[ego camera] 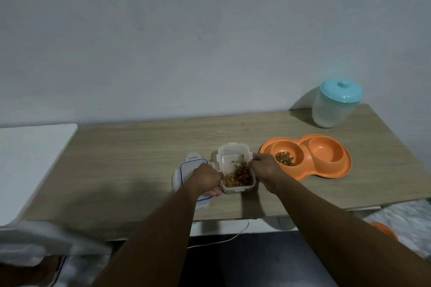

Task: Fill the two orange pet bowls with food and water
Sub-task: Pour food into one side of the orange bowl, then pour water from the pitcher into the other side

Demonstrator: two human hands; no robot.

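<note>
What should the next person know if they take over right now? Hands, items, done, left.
Left hand: on the blue-rimmed clear plastic lid lying left of the container, fingers also at the container's near left corner.
Right hand: gripping the right wall of the clear rectangular food container, which sits open on the wooden table, still partly full of brown kibble.
Orange double pet bowl: to the right; its left well holds some kibble, right well looks empty.
Clear jug with teal lid: far right corner, closed.
Done: food in one well.
Left: water in the right well; probably reclose the container.
</note>
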